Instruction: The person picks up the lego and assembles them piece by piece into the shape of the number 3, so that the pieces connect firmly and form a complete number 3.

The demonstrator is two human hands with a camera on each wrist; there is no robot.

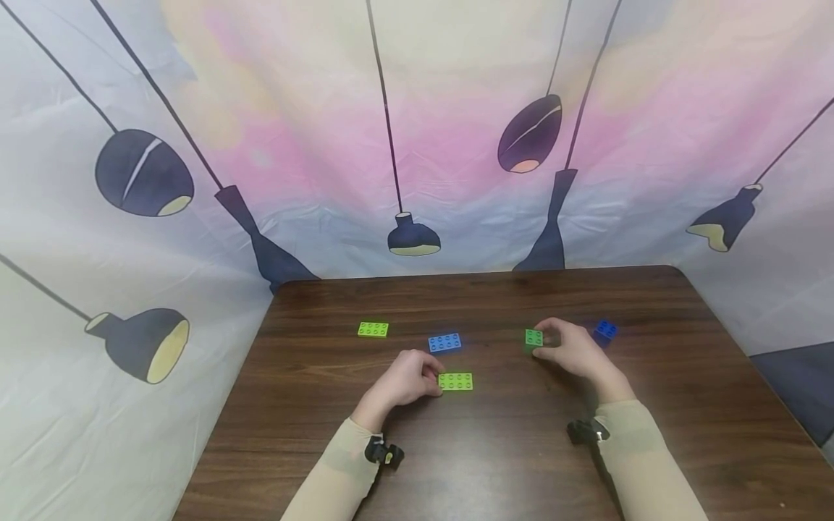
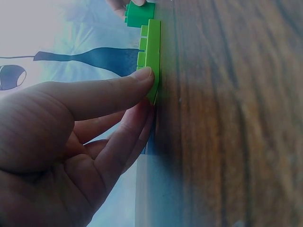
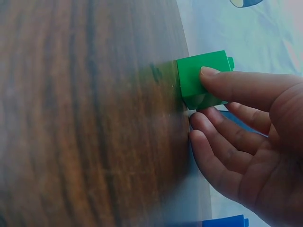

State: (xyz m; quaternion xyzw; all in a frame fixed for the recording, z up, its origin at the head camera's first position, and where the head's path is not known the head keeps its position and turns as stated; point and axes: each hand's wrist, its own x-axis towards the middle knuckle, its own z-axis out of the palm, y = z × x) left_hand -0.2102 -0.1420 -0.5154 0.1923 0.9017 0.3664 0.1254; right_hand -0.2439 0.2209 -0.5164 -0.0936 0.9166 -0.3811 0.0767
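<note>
My left hand (image 1: pixel 408 378) pinches the left end of a thin lime-green building brick (image 1: pixel 459 382) between thumb and fingers. In the left wrist view this lime brick (image 2: pixel 152 52) lies along the tabletop with its studs facing up from the wood. Farther right, my right hand (image 1: pixel 575 352) holds a green square building brick (image 1: pixel 533 340). The right wrist view shows the thumb against one side of the green brick (image 3: pixel 199 78) and fingertips at another, its base right at the table surface. A dark blue brick (image 1: pixel 605 332) stands just right of that hand.
A light blue flat brick (image 1: pixel 444 343) lies beyond the left hand. Behind and left of it is a second lime-green flat brick (image 1: pixel 373 330). All are on a dark brown wooden table (image 1: pixel 482 463), with a lamp-patterned cloth (image 1: pixel 326 145) hanging behind its far edge.
</note>
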